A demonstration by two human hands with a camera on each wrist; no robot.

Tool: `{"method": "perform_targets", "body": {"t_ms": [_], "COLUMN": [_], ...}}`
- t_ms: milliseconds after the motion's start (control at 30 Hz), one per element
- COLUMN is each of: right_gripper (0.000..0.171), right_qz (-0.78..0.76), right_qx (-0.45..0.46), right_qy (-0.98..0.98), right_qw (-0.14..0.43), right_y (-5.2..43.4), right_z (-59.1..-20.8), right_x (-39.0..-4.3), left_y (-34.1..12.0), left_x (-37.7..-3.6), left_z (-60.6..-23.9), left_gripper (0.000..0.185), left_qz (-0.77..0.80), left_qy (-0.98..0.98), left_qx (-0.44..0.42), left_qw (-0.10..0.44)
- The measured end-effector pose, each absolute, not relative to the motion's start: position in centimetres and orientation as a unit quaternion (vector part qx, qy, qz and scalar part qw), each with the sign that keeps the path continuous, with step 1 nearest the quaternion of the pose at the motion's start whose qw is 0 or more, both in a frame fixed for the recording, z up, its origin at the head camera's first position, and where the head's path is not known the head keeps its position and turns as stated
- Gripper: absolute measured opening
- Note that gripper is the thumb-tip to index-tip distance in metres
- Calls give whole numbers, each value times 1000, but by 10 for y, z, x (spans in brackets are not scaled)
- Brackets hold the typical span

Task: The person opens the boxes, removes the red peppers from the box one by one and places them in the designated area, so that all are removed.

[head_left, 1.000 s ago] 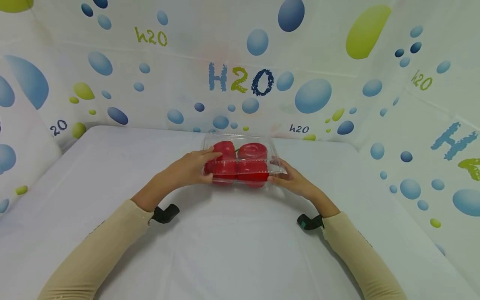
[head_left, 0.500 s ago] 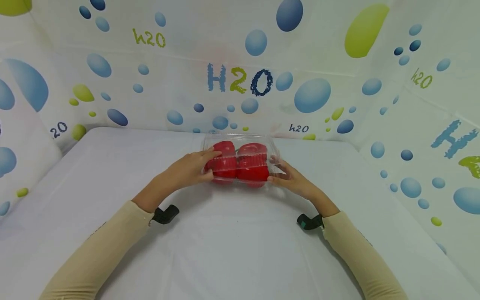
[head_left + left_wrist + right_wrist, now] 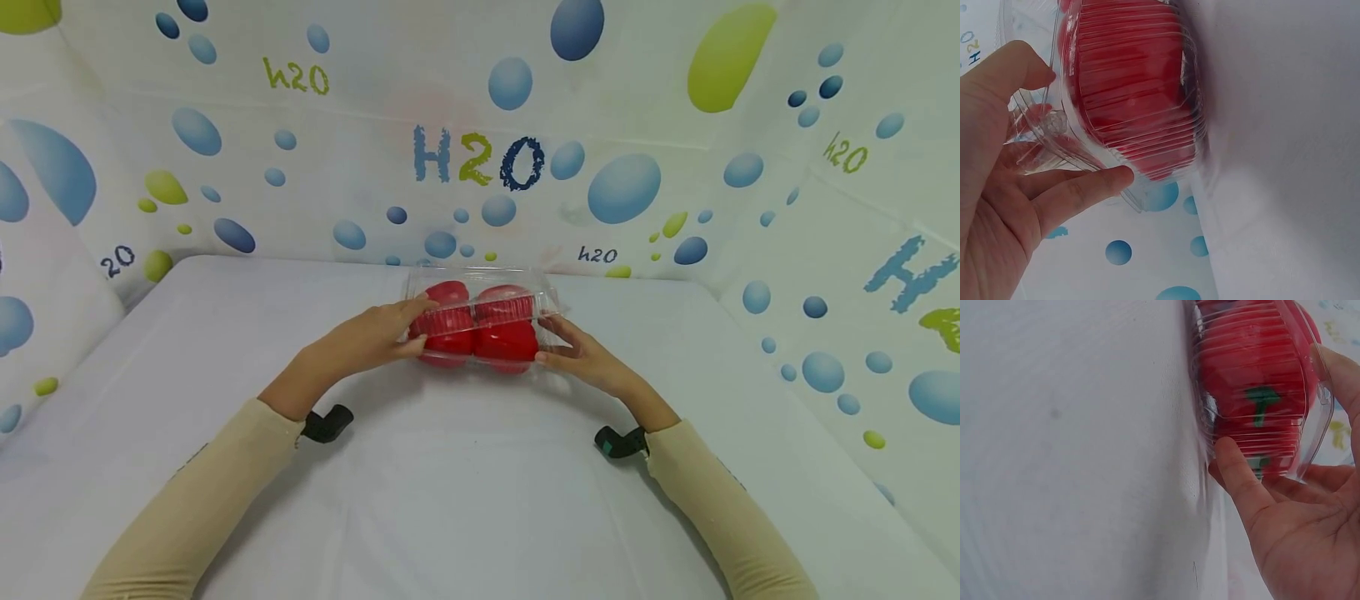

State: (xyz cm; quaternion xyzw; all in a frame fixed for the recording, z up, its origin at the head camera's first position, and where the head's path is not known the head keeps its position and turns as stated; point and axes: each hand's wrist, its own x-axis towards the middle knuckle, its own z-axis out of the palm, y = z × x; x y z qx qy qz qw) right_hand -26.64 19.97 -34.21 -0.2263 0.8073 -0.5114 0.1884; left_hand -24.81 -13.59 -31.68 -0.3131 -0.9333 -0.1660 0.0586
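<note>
A clear plastic clamshell container (image 3: 480, 275) sits at the far middle of the table with several glossy red peppers (image 3: 506, 343) inside. Green stems (image 3: 1263, 400) show through its ribbed wall in the right wrist view. My left hand (image 3: 352, 342) grips the container's left end; in the left wrist view its thumb and fingers lie around the clear rim (image 3: 1094, 147). At the right end my right hand (image 3: 588, 358) holds on, thumb at the rim and a fingertip (image 3: 1227, 450) against the ribbed base. The lid's front edge (image 3: 442, 322) slants, higher on the right.
White cloth covers the table (image 3: 472, 483). Behind it hangs a white backdrop (image 3: 360, 108) printed with blue and green drops. A dark wrist mount (image 3: 328, 423) sits under the left wrist, and another dark mount (image 3: 619, 442) under the right.
The lid's front edge has risen, baring more of the front peppers. My left hand has shifted slightly up and left; the right hand has barely moved. The container stays in place.
</note>
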Motion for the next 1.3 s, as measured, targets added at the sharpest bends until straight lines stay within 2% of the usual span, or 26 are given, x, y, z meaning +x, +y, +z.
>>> {"method": "perform_targets", "body": {"t_ms": [167,433,767,933,1167,1300], "right_gripper": [74,77,79,80,79,77], "right_qz": [-511,-492,-474,-477,-482,-481], "right_qx": [-237,-240,-243,-258,-292,-270], "right_qy": [805,815,820,817,803,812], "right_qw": [189,192,208,197,191,193], "right_y": [198,198,195,200,203,202], "right_z": [-337,-335,-333,-351,-361,-363], "right_x": [-261,-259,-259,-273,-281,-281], "left_y": [-137,-140,-145,-148,-165,-162], "left_x": [-248,-248,-249,-250,-245,-244], "left_z": [-315,-313,-312,-309,-294,-292], "left_gripper": [61,59,62,62,51,55], "left_qz": [-182,-203,-231,-236,-284,-254], "left_qy": [-936,-927,-929,-927,-916,-922], "left_qx": [-299,-312,-288,-291,-284,-293], "left_qw": [35,33,-9,-24,-4,11]}}
